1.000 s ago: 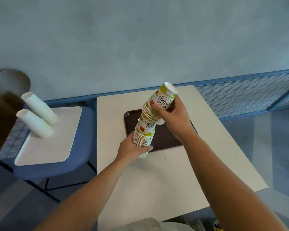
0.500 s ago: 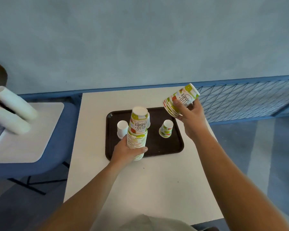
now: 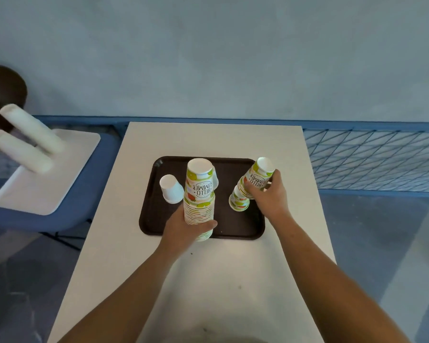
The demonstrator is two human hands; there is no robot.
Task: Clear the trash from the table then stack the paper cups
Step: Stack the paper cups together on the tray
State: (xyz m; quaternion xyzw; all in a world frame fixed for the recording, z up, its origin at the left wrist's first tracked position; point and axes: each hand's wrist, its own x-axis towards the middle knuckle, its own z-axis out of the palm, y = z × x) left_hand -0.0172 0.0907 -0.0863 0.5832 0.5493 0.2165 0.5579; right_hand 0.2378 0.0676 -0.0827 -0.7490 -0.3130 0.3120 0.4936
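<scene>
Now listed, item by item. Tall stack (image 3: pixel 199 199): printed paper cups nested upside down, held upright over the near edge of the brown tray (image 3: pixel 148 214) by the left hand (image 3: pixel 186 227), whose fingers wrap its lower rims. Short stack (image 3: pixel 256 179): a few printed cups, tilted, closed in the right hand (image 3: pixel 270 194); a second ago it was joined to the top of the tall stack, half a second ago it was lifted clear to the right, and it is now lowered onto the lone printed cup (image 3: pixel 238 203) standing inverted on the tray's right side, its mouth appearing to touch or overlap that cup. Plain white cup (image 3: pixel 171 189): inverted, loose on the tray left of the tall stack; another white cup (image 3: pixel 215 180) shows partly behind it. Desk (image 3: pixel 208 280): no trash visible on it. Judgement: the clearing looks done and stacking is well along; the split lets the right hand scoop up the stray cups before the two stacks are rejoined.
</scene>
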